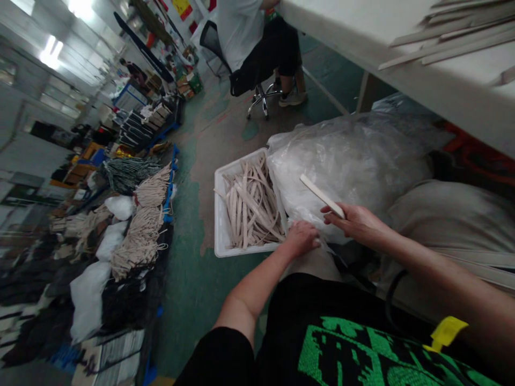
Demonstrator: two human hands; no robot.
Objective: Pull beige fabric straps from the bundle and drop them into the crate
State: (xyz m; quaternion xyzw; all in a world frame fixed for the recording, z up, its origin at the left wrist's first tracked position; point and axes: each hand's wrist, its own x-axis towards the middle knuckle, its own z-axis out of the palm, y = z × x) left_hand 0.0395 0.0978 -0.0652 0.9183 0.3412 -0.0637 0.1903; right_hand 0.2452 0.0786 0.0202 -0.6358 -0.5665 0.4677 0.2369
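Note:
My right hand (354, 221) is closed round one end of a flat, pale beige strip (317, 193). The strip's free end points up and to the left, over a large clear plastic bag (346, 161) with whitish contents. My left hand (302, 237) rests by the near edge of the bag, above my knee, with its fingers curled in; what they hold, if anything, is hidden. Just left of it stands a white plastic bin (220, 214) on the floor, heaped with similar beige strips (253, 206).
A white table (354, 32) at upper right carries more flat strips (462, 35). Someone sits on a wheeled office chair (261, 94) beyond the bin. Along the left, bundles of beige cords (139, 236), white sacks (90, 292) and blue pallets (171, 187) line the green floor (185, 289).

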